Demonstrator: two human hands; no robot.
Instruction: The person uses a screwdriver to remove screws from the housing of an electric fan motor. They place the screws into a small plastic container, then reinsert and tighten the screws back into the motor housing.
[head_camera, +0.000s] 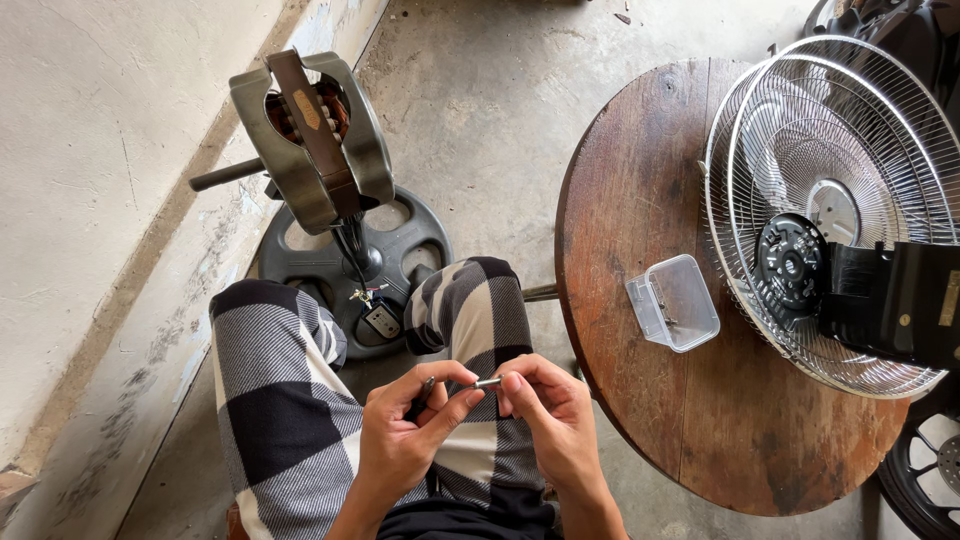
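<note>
One small metal pin (487, 382) pinched between two hands: left (405, 435), right (550, 410).

A bare grey concrete floor (480, 90), stained and scuffed, fills the middle. At nine to eleven o'clock rises a rough whitewashed wall (110, 150), its base grimy and flaking. At three o'clock stands a round wooden counter (640, 180), worn reddish-brown. Soft, even daylight; faint shadows.
</note>
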